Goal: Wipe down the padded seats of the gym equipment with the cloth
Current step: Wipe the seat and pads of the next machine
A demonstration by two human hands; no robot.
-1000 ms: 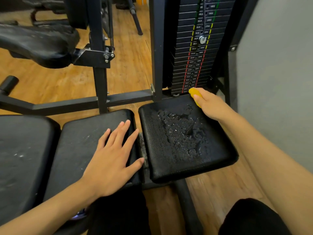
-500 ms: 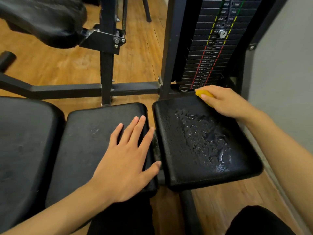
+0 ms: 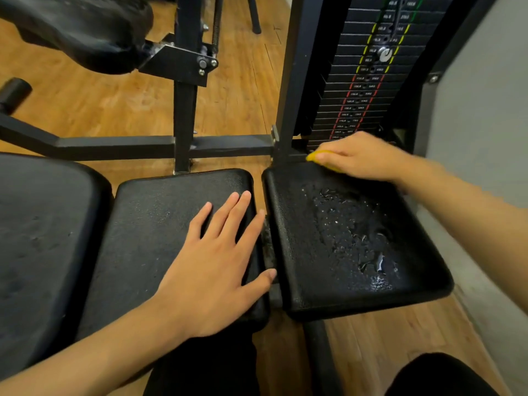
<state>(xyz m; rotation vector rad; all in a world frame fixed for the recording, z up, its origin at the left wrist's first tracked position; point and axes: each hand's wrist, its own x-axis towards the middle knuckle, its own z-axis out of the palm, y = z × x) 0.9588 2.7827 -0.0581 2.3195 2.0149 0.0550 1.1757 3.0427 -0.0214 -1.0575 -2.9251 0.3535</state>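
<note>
Two black padded seats lie side by side. The right pad (image 3: 320,281) is wet, with water drops across its middle. At that pad's far edge my right hand (image 3: 363,157) holds a yellow cloth (image 3: 317,156) against the surface; only a small tip of the cloth shows beyond the fingers. My left hand (image 3: 217,267) rests flat, fingers straight and spread, on the middle pad (image 3: 148,232), its thumb at the gap between the two pads.
A larger black pad (image 3: 37,238) lies at the left. Behind the seats stand the black machine frame (image 3: 183,118), a weight stack (image 3: 360,90) and another pad (image 3: 83,32) raised at the top left. A grey wall (image 3: 480,110) runs close on the right. The floor is wood.
My right hand with the cloth has slid left along the far edge of the wet pad. My left hand has stayed on the middle pad. The view has shifted.
</note>
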